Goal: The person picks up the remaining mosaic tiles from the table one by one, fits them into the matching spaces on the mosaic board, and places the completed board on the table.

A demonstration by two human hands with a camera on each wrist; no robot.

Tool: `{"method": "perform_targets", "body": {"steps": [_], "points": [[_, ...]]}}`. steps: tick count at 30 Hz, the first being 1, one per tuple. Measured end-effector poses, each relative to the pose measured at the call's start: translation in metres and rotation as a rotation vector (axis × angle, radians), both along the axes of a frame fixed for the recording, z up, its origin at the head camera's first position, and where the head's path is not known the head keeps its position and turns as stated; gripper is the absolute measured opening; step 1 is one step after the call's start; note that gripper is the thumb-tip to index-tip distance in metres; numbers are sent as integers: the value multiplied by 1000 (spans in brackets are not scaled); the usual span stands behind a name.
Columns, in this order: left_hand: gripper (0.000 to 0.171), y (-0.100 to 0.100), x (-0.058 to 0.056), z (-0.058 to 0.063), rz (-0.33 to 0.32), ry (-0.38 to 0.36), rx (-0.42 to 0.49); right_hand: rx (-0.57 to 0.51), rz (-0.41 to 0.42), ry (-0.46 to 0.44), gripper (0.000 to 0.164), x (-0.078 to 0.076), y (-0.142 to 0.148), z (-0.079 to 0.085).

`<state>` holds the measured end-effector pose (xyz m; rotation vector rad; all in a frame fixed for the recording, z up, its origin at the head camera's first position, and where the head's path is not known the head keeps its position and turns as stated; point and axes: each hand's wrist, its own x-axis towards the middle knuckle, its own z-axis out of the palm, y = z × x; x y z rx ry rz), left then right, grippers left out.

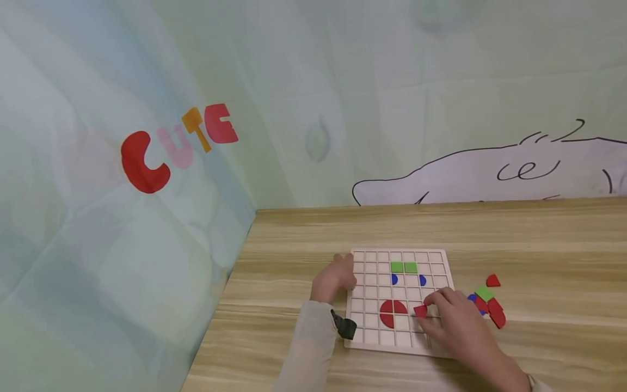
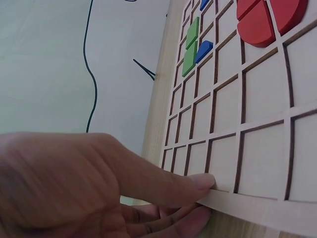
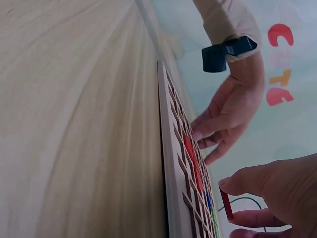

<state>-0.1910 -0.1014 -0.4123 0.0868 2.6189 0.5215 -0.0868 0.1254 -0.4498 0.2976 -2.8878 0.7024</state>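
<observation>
While in hand (image 1: 459, 323), one red piece (image 1: 419, 311)

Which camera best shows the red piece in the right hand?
Head view: the red piece shows its flat face, pinched by the right hand. The right wrist view shows it edge-on; the left wrist view misses it.

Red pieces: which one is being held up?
The red piece pinched by the right hand, raised over the board. Three other reds sit on the board, and the loose ones lie to its right.
</observation>
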Motion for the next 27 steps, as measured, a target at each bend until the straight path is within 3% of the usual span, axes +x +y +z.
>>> {"method": "perform_targets", "body": {"steps": [14, 27], "points": [[66, 0, 0, 0, 3, -3, -5, 32, 37, -64, 26, 6, -26, -7], [65, 0, 0, 0, 1, 6, -7, 63, 29, -15, 22, 8, -35, -12]]}}
